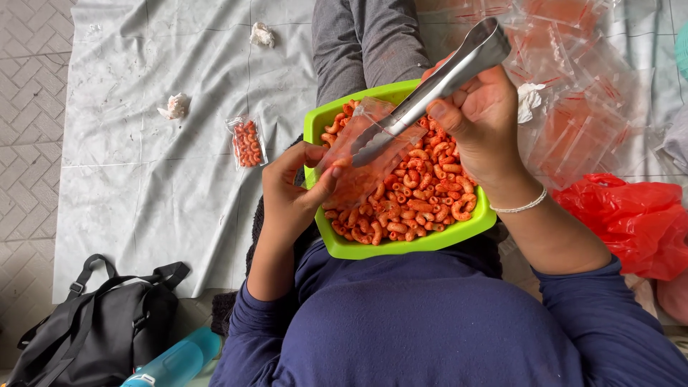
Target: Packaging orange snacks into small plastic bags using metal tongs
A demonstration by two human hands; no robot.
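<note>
Now the left hand [290, 193] pinches a small clear bag [365, 154] open over the green tray [401, 247] of orange curls on the lap. The right hand [480, 118] grips metal tongs [430, 89], whose tips are inside the bag.

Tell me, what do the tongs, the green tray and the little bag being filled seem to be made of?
Tongs: probably steel, going by the smooth silvery shine. Green tray: likely plastic, uniformly bright and glossy with rounded rims. Little bag: thin clear plastic film; the orange snacks show through it.
</note>
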